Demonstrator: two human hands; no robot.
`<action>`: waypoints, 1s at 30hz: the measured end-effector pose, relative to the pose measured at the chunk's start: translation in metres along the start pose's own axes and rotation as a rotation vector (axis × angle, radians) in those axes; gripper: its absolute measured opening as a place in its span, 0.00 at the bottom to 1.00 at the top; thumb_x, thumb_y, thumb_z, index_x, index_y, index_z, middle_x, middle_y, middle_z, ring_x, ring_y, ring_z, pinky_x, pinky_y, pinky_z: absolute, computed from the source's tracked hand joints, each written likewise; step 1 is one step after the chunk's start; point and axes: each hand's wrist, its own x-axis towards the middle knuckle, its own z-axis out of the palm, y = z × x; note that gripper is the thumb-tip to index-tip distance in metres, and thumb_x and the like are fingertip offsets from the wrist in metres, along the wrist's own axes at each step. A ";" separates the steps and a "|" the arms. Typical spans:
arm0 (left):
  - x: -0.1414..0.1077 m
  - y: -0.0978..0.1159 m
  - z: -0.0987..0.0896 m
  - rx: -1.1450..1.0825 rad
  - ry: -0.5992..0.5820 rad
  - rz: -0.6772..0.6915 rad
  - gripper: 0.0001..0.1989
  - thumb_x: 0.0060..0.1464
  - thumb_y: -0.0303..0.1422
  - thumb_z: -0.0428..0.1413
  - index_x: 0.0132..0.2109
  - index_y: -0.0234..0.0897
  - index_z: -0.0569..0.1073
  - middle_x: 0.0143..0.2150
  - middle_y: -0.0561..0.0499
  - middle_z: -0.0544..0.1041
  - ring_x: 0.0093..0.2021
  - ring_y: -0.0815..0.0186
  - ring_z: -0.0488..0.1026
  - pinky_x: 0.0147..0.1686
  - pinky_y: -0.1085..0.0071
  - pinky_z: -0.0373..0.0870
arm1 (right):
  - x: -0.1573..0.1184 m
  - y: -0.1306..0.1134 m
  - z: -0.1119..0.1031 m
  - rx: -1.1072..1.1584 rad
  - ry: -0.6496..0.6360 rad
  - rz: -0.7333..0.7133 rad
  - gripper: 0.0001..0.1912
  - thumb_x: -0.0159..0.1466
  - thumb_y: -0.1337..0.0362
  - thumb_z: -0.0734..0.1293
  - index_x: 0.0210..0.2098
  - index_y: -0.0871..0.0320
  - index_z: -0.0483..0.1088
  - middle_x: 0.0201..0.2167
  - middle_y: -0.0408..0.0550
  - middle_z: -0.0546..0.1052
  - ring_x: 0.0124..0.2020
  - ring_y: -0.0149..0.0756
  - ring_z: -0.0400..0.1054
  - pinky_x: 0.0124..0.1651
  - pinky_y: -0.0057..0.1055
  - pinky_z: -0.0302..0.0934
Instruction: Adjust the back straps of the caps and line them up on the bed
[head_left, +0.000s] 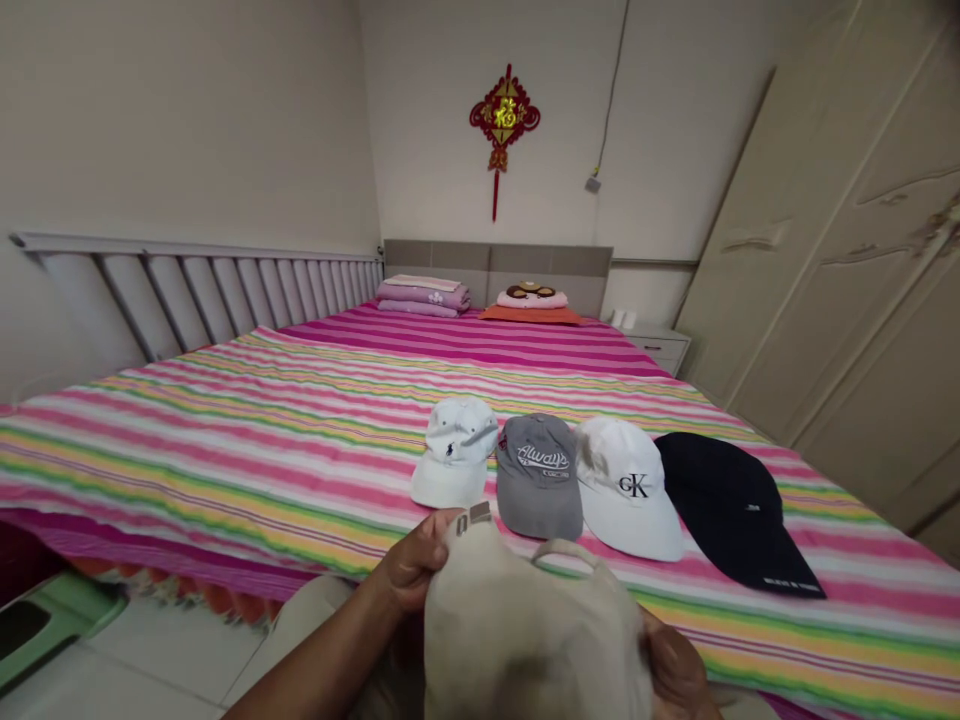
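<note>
A beige baseball cap (525, 610) is held up close to me between both hands, its back strap opening facing up and away. My left hand (418, 560) pinches the cap's left edge near the strap end. At the cap's right side, my right hand (675, 665) grips the edge, partly hidden behind the fabric. Just beyond lie a white cap with a small dark rider logo (454, 450), a grey cap lettered "Always" (538, 480), a white cap with a "CK" logo (634, 490) and a black cap (739, 515), side by side.
The caps rest on a bed with a striped sheet (225, 430). Folded bedding (422, 296) and a pillow stack (532, 300) sit by the headboard (540, 262). A green stool (60, 620) stands at lower left; a wardrobe (840, 250) and nightstand (664, 345) are at right.
</note>
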 end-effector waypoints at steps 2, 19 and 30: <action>0.000 0.006 0.006 0.072 -0.037 -0.049 0.08 0.31 0.22 0.61 0.24 0.28 0.71 0.21 0.47 0.74 0.21 0.65 0.71 0.23 0.72 0.65 | -0.002 -0.002 0.002 0.018 -0.070 0.066 0.27 0.34 0.46 0.72 0.29 0.58 0.74 0.32 0.60 0.78 0.36 0.55 0.71 0.41 0.47 0.61; -0.009 0.012 0.032 0.250 -0.065 -0.014 0.11 0.31 0.30 0.61 0.26 0.30 0.70 0.20 0.52 0.70 0.18 0.73 0.63 0.19 0.77 0.56 | -0.004 -0.021 0.035 -0.101 -0.319 -0.120 0.11 0.54 0.57 0.66 0.23 0.58 0.72 0.27 0.50 0.73 0.27 0.35 0.65 0.30 0.30 0.55; -0.010 0.006 0.045 0.338 0.022 0.014 0.12 0.34 0.33 0.64 0.25 0.31 0.69 0.20 0.54 0.70 0.18 0.76 0.64 0.19 0.80 0.56 | -0.008 -0.036 0.053 -0.256 -0.201 -0.192 0.09 0.58 0.59 0.63 0.35 0.58 0.69 0.15 0.39 0.65 0.12 0.21 0.53 0.17 0.22 0.47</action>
